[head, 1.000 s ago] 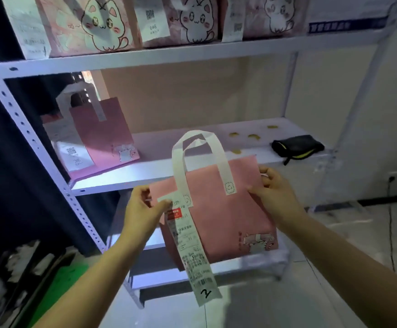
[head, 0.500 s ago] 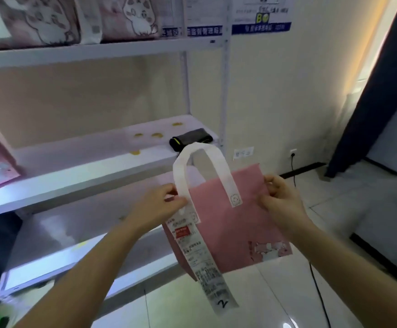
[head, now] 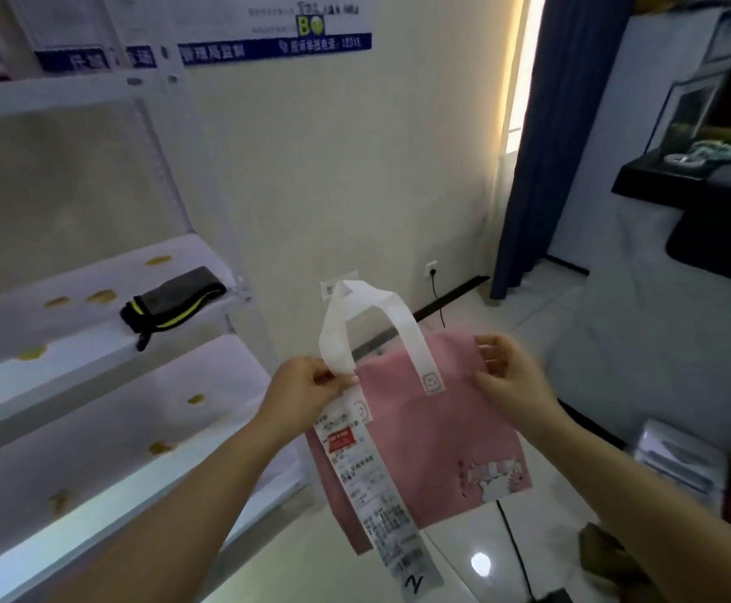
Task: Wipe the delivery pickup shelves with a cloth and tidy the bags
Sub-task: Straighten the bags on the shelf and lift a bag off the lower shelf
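The pink bag (head: 433, 433) hangs clear of the shelves (head: 93, 341); my left hand (head: 307, 391) pinches its top corner, my right hand (head: 507, 376) the other; tidying, I judge; next needs a clear spot to set it down.

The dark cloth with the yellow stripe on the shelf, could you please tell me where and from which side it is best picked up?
I would grip the dark cloth across its folded middle, coming from above and from the shelf's open front. It lies flat near the front right corner, with nothing on it. Both the left hand and the right hand hold the pink bag, so one must let go first.
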`<move>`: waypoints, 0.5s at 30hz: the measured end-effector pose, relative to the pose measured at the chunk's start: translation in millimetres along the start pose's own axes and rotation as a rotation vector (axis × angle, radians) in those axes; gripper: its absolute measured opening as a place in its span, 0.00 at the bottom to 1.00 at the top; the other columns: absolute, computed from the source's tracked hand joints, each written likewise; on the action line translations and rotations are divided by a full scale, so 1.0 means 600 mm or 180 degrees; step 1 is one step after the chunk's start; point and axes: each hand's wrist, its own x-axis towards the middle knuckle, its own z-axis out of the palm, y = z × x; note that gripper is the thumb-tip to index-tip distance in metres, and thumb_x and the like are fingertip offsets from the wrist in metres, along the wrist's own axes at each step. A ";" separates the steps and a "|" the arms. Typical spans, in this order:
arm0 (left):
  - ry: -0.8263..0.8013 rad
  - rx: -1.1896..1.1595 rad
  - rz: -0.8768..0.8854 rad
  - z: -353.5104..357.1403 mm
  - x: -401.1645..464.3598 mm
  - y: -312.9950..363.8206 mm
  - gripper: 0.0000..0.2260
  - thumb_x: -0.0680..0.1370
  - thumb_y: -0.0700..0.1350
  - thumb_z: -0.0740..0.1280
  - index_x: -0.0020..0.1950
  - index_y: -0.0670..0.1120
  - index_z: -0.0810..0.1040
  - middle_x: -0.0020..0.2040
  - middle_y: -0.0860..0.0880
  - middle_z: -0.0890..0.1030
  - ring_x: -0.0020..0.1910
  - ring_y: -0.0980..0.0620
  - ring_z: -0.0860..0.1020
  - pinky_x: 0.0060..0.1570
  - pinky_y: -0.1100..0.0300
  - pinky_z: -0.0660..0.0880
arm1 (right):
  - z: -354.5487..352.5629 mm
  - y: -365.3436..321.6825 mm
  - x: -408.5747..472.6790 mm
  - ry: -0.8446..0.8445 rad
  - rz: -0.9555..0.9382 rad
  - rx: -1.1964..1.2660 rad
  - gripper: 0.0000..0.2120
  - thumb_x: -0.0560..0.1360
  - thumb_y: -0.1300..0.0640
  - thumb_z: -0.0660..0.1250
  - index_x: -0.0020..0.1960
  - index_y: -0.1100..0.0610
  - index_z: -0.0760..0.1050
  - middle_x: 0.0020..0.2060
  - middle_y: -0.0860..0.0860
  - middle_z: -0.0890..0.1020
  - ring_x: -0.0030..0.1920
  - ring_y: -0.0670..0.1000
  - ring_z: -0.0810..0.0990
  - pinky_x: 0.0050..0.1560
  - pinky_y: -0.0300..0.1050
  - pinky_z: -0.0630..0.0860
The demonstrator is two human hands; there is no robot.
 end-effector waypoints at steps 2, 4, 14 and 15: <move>-0.0079 -0.0004 -0.0009 0.021 0.051 -0.003 0.03 0.73 0.49 0.73 0.42 0.51 0.84 0.37 0.54 0.84 0.35 0.60 0.82 0.38 0.61 0.78 | -0.011 0.016 0.051 0.0104 -0.0102 -0.0603 0.23 0.74 0.60 0.70 0.65 0.46 0.69 0.58 0.45 0.76 0.56 0.48 0.77 0.53 0.49 0.79; -0.0217 0.0055 0.0045 0.039 0.108 -0.010 0.02 0.74 0.48 0.72 0.41 0.53 0.83 0.36 0.57 0.84 0.35 0.61 0.82 0.37 0.63 0.77 | -0.019 0.022 0.107 -0.0027 -0.0215 -0.1147 0.30 0.73 0.57 0.72 0.71 0.47 0.64 0.64 0.46 0.71 0.62 0.48 0.72 0.59 0.46 0.74; -0.0786 0.0348 0.0306 0.076 0.415 -0.067 0.06 0.74 0.51 0.71 0.37 0.60 0.80 0.34 0.61 0.81 0.35 0.63 0.80 0.35 0.69 0.71 | 0.013 0.038 0.419 -0.1591 0.0149 -0.1840 0.30 0.62 0.38 0.66 0.63 0.40 0.72 0.59 0.42 0.77 0.58 0.44 0.77 0.61 0.50 0.76; -0.0791 0.0382 0.0337 0.074 0.442 -0.069 0.08 0.74 0.52 0.71 0.35 0.62 0.79 0.33 0.61 0.82 0.35 0.63 0.80 0.34 0.69 0.71 | 0.013 0.042 0.444 -0.1583 0.0177 -0.1696 0.31 0.61 0.37 0.67 0.64 0.40 0.71 0.60 0.42 0.77 0.58 0.43 0.77 0.61 0.50 0.76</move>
